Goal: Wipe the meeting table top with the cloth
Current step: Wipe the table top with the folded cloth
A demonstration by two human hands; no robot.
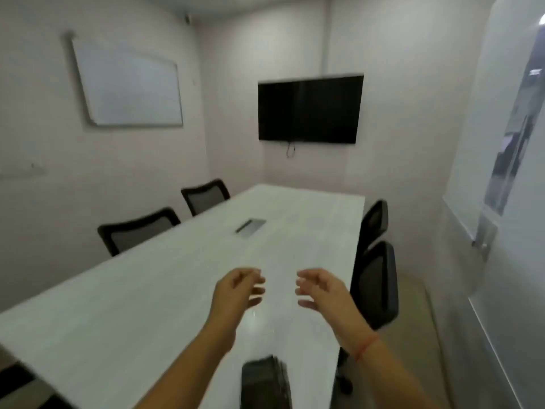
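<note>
Above the near end of the meeting table (141, 296), you held both hands out side by side, a gap between them. Your left hand (239, 293) and your right hand (321, 293) faced each other, fingers loosely curled and holding nothing. A red thread (365, 346) circled your right wrist. At the table's near edge, between your forearms, sat a dark blurred shape (265, 382); I cannot tell whether it was the cloth. A grey hatch (250, 227) lay in the tabletop's middle. Black chairs (138, 228) stood along both long sides, and a dark screen (309, 109) hung on the far wall.
</note>
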